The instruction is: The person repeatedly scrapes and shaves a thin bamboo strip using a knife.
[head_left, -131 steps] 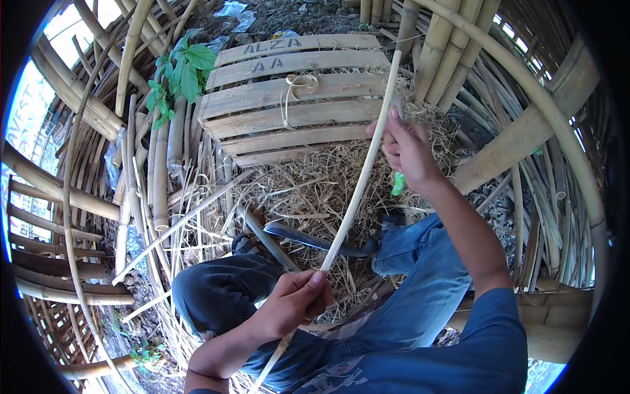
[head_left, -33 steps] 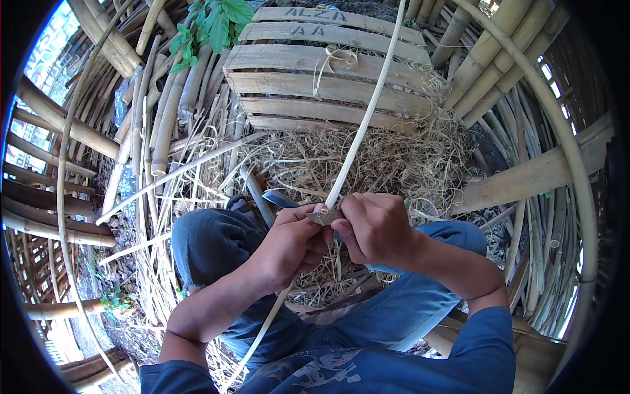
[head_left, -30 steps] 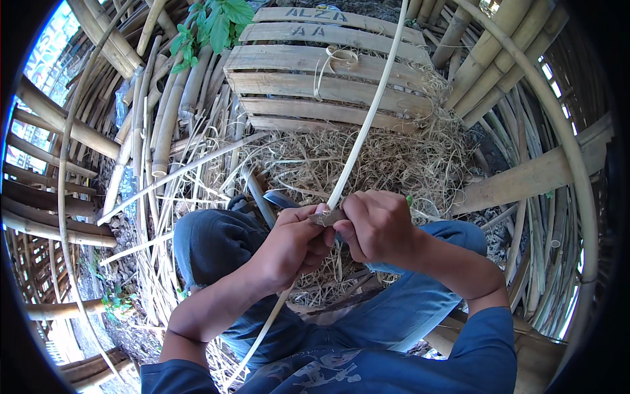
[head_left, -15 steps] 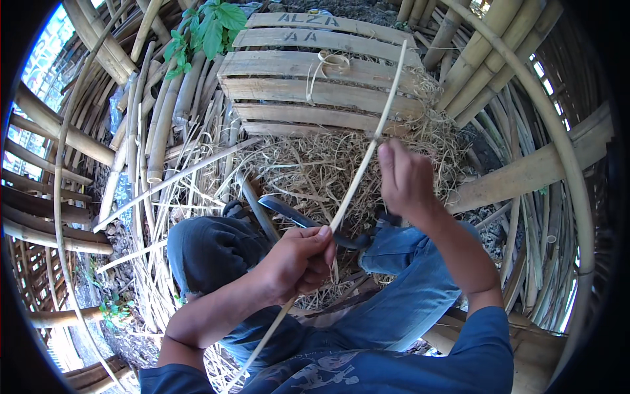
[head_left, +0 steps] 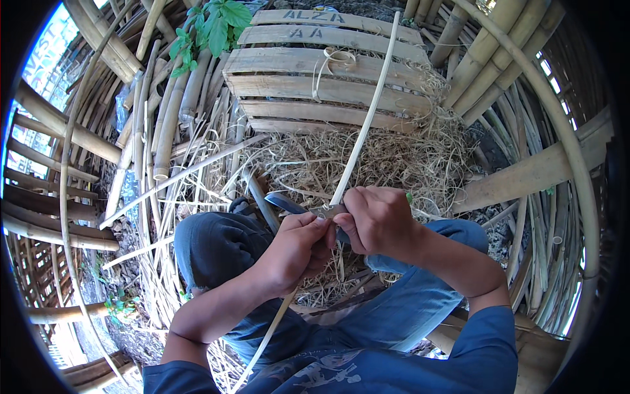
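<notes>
A long pale bamboo strip [head_left: 367, 125] runs from over the slatted crate down between my knees to my lap. My left hand [head_left: 298, 249] is closed round it, thumb on top, at about its middle. Close beside it, my right hand [head_left: 382, 220] is closed, its thumb and fingers pinching a short brownish-grey knife blade [head_left: 337, 211] that lies against the strip. The knife's handle is hidden in the fist. Below my left hand, the strip's lower part passes over my jeans. Behind the hands lies a dark, blue-sheened flat thing [head_left: 283, 202], partly hidden.
A slatted wooden crate [head_left: 328, 84] stands ahead, with a curled strip [head_left: 341, 61] on it. Curly shavings [head_left: 394, 157] pile up before it. Bamboo poles [head_left: 174, 125] and loose strips lie at left; a thick bamboo beam [head_left: 525, 174] crosses the right. A green plant [head_left: 216, 29] grows beyond.
My right hand has come down and left, from beside the upper strip to my left hand. A blade now shows at its fingers. The strip stands slightly steeper.
</notes>
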{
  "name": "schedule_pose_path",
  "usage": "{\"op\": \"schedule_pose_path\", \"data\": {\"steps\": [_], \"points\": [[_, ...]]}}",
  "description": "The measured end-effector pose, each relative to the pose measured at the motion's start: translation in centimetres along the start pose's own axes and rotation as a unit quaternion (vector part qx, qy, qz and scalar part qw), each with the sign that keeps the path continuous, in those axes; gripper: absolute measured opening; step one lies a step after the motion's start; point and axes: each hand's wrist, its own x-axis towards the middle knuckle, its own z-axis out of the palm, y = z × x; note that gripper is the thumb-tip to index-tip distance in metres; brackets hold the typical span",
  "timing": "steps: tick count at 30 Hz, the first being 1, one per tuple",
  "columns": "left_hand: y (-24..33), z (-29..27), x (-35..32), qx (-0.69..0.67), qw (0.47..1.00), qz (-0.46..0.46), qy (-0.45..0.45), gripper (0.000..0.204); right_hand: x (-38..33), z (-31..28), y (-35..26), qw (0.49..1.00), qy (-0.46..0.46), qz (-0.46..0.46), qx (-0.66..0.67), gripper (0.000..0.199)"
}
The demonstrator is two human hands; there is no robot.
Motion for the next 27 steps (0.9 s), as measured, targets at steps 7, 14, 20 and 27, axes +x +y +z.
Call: {"op": "schedule_pose_path", "data": {"steps": [7,14,20,27], "points": [[0.5,0.2,-0.3,0.0,1.0,0.003,-0.02,0.038,0.1,-0.7,1.4,0.994,0.027,-0.028,-0.1,0.036],[0.3,0.1,-0.7,-0.001,1.0,-0.001,-0.025,0.038,0.8,-0.5,2.6,0.978,0.02,0.104,-0.18,0.041],[-1.4,0.2,-0.8,0.046,0.997,-0.055,-0.022,0.039,0.3,-2.6,9.6,0.956,0.127,0.224,-0.138,0.039],[-0.6,0.0,0.3,0.082,0.995,0.059,0.013,0.035,0.4,-1.4,1.2,0.922,-0.041,0.251,0.292,0.034]]}}
